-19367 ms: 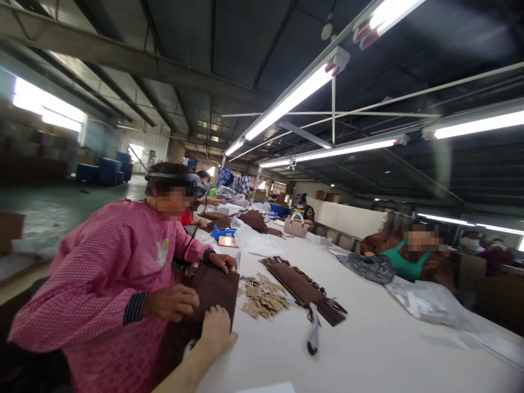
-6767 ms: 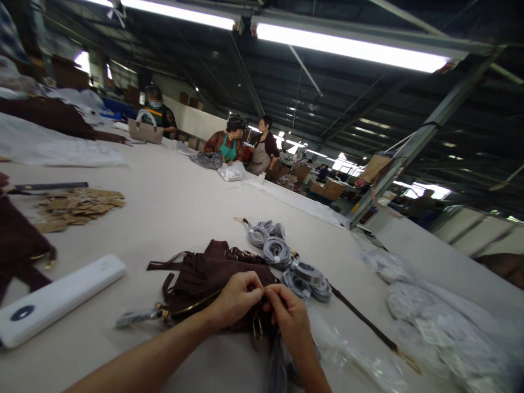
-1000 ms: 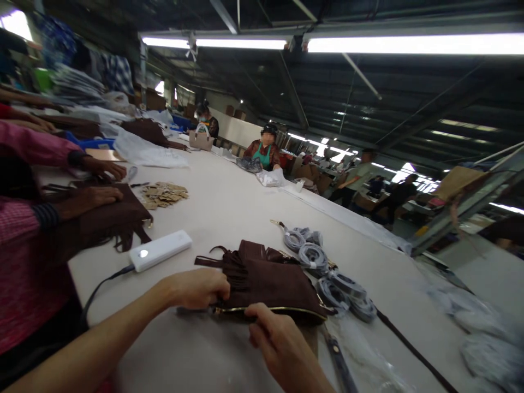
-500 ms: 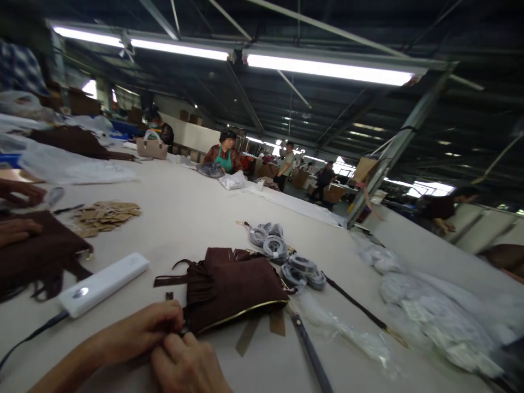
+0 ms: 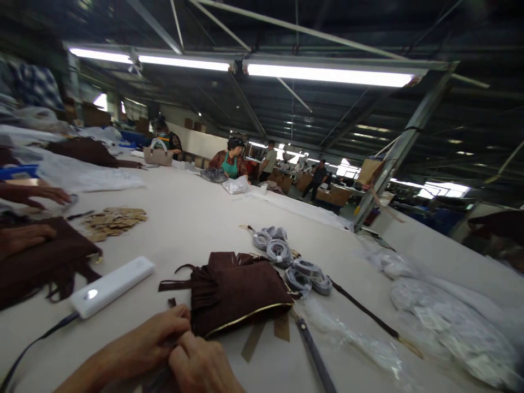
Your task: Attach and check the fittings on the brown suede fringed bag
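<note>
A dark brown fringed bag [image 5: 241, 295] with a gold zipper edge lies on the pale table. At its lower left corner my left hand [image 5: 158, 338] is closed, fingertips pinched on a thin dark strip whose end sticks up above the fingers. My right hand [image 5: 200, 360] is closed against it, touching the left fingertips. Part of the strip is hidden by the hands. Rolled grey straps [image 5: 278, 250] lie behind the bag. To its right rest a long dark strap [image 5: 362, 305] and a dark-handled tool [image 5: 313, 355].
A white device [image 5: 112, 286] with a cable lies left of my hands. Beyond it are brown paper tags [image 5: 117, 221] and another person's hands [image 5: 35, 194] over a second brown bag [image 5: 45, 259]. Clear plastic bags [image 5: 450, 327] lie at the right. People sit and stand farther back.
The view has shifted slightly, so the table things appear a little farther right. My hands remain closed together at the bag's corner. The other person's upper hand reaches farther over the table.
</note>
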The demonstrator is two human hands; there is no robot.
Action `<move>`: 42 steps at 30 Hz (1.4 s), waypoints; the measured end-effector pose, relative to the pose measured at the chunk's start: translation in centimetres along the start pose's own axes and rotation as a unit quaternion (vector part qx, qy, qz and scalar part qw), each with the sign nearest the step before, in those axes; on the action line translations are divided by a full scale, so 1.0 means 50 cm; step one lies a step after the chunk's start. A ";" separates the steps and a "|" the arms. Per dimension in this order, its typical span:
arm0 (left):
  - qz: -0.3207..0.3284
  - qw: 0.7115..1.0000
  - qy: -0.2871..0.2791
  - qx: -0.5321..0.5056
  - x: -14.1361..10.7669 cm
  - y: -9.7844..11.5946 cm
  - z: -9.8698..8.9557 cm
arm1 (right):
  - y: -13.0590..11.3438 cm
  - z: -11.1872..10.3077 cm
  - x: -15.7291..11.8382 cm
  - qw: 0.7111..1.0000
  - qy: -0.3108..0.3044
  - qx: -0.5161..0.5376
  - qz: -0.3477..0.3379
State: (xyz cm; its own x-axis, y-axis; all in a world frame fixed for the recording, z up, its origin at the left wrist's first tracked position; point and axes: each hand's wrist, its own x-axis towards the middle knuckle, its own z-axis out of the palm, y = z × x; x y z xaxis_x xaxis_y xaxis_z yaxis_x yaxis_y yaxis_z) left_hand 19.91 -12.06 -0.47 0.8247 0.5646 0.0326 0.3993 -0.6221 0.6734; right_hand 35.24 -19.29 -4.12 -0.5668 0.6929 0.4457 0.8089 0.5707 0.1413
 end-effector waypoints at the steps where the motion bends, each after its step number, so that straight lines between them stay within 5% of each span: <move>1: -0.003 1.000 0.009 -0.007 0.001 0.002 0.004 | 0.003 -0.003 -0.003 1.000 0.004 0.005 -0.012; 10: -0.023 0.998 0.053 -0.028 0.005 -0.004 0.022 | -0.020 -0.016 -0.007 0.998 -0.022 0.035 -0.053; 16: -0.013 0.999 0.050 -0.008 0.008 0.001 0.014 | 0.015 -0.044 0.010 0.991 -0.110 0.045 -0.053; 19: -0.021 0.996 0.069 0.046 0.008 -0.001 -0.002 | 0.078 -0.103 0.003 0.975 -0.200 0.094 0.038; 21: -0.047 0.989 0.101 0.100 0.005 -0.014 -0.018 | 0.147 -0.152 -0.022 0.946 -0.240 0.145 0.162; 23: -0.082 0.977 0.129 0.148 0.000 -0.035 -0.035 | 0.227 -0.196 -0.063 0.888 -0.268 0.156 0.340; 27: -0.142 0.955 0.131 0.225 0.001 -0.052 -0.047 | 0.342 -0.254 -0.147 0.831 -0.285 0.145 0.456; 32: -0.092 0.938 0.125 0.309 0.068 0.029 0.000 | 0.348 -0.301 -0.159 0.767 -0.205 0.418 0.441; 36: -0.014 0.941 0.034 0.337 0.161 0.084 0.060 | 0.351 -0.324 -0.167 0.789 -0.171 0.385 0.447; 40: 0.023 0.916 0.068 0.395 0.227 0.077 0.098 | 0.404 -0.296 -0.249 0.791 -0.128 0.348 0.487; 42: 0.066 0.897 0.101 0.425 0.246 0.066 0.098 | 0.444 -0.261 -0.294 0.814 -0.092 0.305 0.485</move>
